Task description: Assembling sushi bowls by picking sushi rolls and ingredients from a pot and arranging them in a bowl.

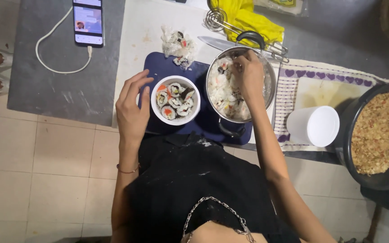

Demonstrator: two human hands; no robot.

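**Picking rolls from pot to bowl**

Head view: right hand (248, 74) down inside the steel pot (241, 87), fingers pinched among rice-coated roll pieces; whether a piece is actually gripped, impossible to tell. Left hand (131, 108) open, fingers spread, touching the left rim of the white bowl (175, 100), already packed with cut rolls. Likely mid-transfer from pot to bowl. Next move probably calls for a short lift over the pot rim and a gentle set-down into little remaining space.

Bowl and pot side by side on the blue board (158, 67), near the surface's front edge. Open room left of the bowl; white cup (314, 126) and dark pan (377, 135) crowding the right.
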